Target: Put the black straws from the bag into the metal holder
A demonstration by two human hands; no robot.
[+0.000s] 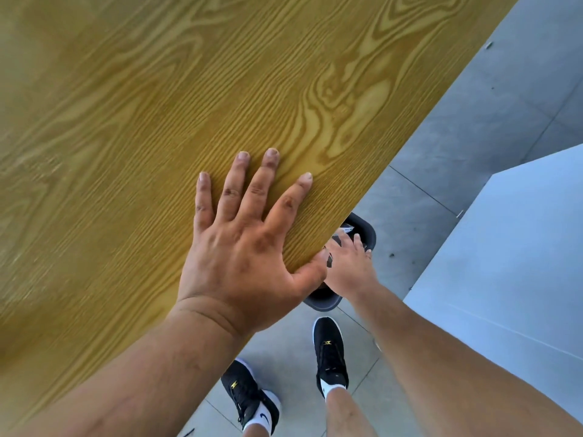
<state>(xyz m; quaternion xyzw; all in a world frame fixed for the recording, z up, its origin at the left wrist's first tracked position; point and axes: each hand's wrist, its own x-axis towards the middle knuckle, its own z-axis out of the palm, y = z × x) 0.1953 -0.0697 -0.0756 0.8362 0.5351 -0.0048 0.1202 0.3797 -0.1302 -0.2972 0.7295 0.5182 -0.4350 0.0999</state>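
Bright, even daylight; blurred edges (wide-angle bend).

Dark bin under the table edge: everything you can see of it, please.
The dark bin stands on the grey tiled floor, mostly hidden under the edge of the wooden table. Only a rounded dark rim shows, plastic by its look, in two arcs either side of the right hand, which reaches down over its opening. Something clear and crumpled lies inside; what it is cannot be told. Whether the hand touches the bin is unclear.
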